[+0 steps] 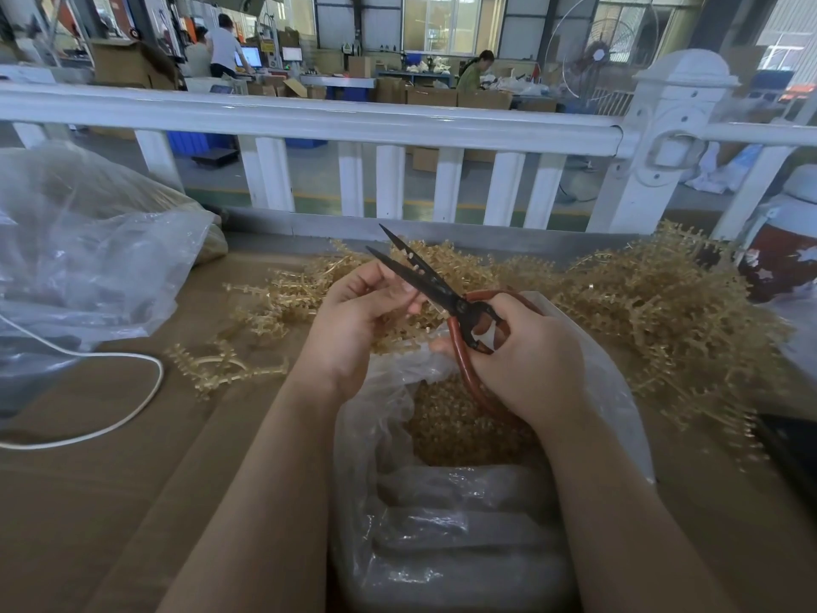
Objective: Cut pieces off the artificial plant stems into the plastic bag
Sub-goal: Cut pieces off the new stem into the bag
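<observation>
A thin tan stem piece (418,298) is pinched between the fingertips of the left hand (353,311), above the open mouth of the plastic bag (442,524) that sits near the person, between the forearms. The right hand (526,360) grips the red handles of the scissors (424,276), whose dark blades stand parted and point far-left, with the stem piece lying against them. Where exactly the blades meet the stem is hard to make out, and the lower handle loop is partly hidden by the right hand's fingers. Small tan cut bits (455,426) fill the bag's bottom. A heap of artificial plant stems (641,311) spreads across the far right of the brown cardboard-covered table (110,480). At far left lies a second clear bag (88,250), with a white cable (132,391) looping near it. Beyond stands a white railing (309,121), then a workshop with boxes and people, blurred.
</observation>
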The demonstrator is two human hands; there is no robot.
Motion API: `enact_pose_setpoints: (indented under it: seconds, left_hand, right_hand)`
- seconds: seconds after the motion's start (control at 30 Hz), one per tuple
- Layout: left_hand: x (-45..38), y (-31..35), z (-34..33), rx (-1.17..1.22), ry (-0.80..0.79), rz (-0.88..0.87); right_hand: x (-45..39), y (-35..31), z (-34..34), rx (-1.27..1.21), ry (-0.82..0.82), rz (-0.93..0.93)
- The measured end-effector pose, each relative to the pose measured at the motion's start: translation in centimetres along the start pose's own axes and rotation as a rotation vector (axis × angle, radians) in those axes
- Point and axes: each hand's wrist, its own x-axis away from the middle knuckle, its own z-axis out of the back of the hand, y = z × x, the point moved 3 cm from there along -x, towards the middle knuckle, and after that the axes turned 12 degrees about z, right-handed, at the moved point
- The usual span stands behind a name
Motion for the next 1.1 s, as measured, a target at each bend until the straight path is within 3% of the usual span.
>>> enact_pose_setpoints:
  seconds: [1.1]
  left_hand:
    - [0.2,0.3,1.0,-0.106,0.232,-0.102]
  right_hand:
    - [0.0,0.1,-0.1,-0.019,-0.016,-0.070]
